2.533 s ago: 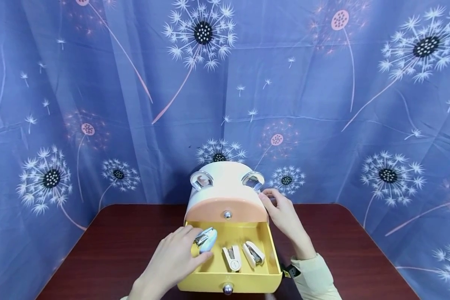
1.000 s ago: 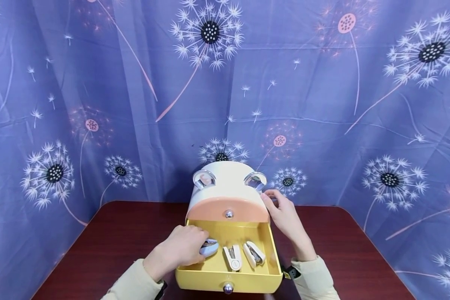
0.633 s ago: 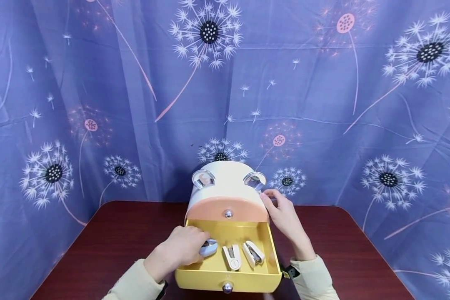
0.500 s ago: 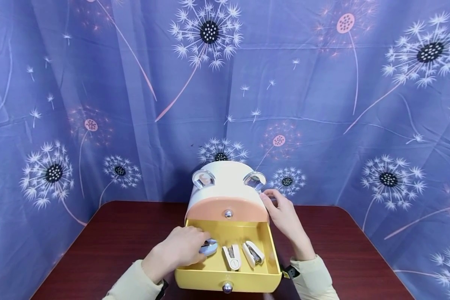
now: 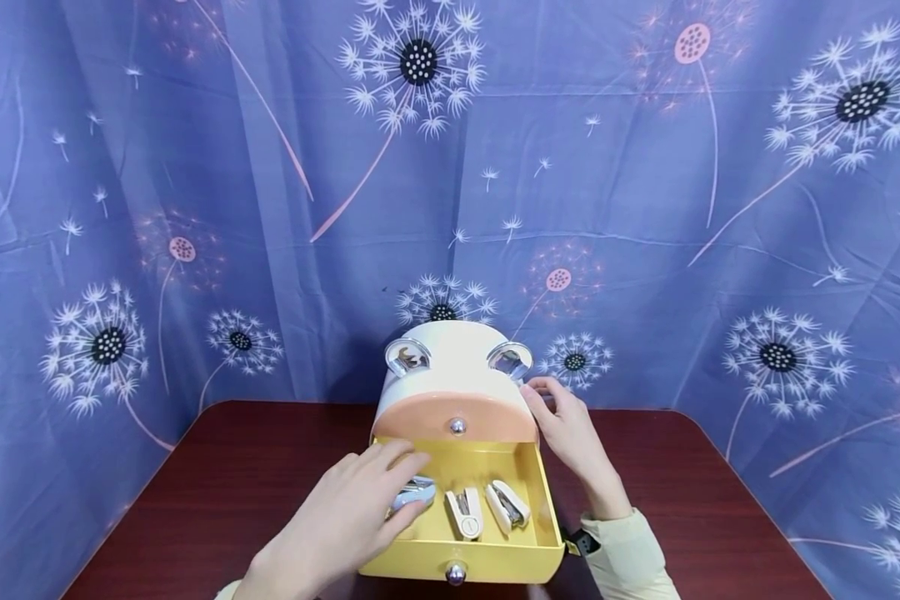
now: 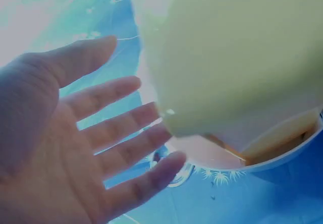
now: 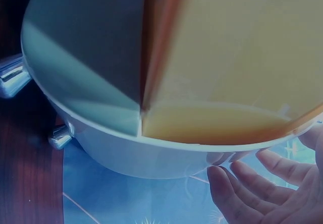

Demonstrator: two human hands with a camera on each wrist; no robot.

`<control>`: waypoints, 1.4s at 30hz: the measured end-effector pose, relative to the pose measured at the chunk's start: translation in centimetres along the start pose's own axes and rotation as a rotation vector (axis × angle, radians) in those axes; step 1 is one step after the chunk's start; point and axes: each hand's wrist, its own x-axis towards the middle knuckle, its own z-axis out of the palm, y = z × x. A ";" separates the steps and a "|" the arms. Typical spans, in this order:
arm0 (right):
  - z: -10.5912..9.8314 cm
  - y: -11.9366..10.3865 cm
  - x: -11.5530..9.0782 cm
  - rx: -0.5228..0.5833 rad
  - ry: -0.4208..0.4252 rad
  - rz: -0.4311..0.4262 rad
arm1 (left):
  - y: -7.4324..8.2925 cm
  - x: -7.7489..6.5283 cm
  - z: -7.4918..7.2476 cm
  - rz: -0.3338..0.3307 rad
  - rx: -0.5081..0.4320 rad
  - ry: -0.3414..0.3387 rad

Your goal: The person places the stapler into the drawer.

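In the head view, my left hand (image 5: 345, 504) hovers over the left side of a pulled-out yellow drawer (image 5: 521, 563). Its fingers are spread and hold nothing, as the left wrist view confirms. Partly behind them, a light blue stapler (image 5: 417, 492) lies in the drawer. To its right lie a white stapler (image 5: 465, 517) and a second white stapler (image 5: 508, 507), both tilted at angles. My right hand (image 5: 570, 433) rests its fingertips against the right side of the white cabinet (image 5: 457, 358), its fingers slightly bent around nothing.
The cabinet's upper drawer, with an orange front (image 5: 420, 417) and silver knob (image 5: 457, 427), is closed. Two chrome rings (image 5: 509, 360) stick out above it. Everything stands on a dark red-brown table (image 5: 270, 450), before a blue dandelion curtain (image 5: 607, 167).
My left hand has let go of the blue stapler, spread its fingers and drawn back slightly up and toward me. The stapler stays in the drawer's left part. My right hand keeps its place.
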 end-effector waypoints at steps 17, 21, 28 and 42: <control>-0.1 0.1 -0.1 -0.012 -0.013 0.016 | 3.1 -2.4 3.0 0.122 -0.027 0.129; -0.2 0.1 -0.2 -0.014 -0.016 0.025 | 3.6 -2.8 4.0 0.069 -0.008 0.033; -0.3 -0.1 -0.2 -0.016 -0.019 0.030 | 4.2 -3.3 5.6 0.081 0.021 0.058; -0.1 -0.1 -0.1 -0.015 -0.008 0.012 | 4.7 -3.6 6.6 0.058 0.139 0.119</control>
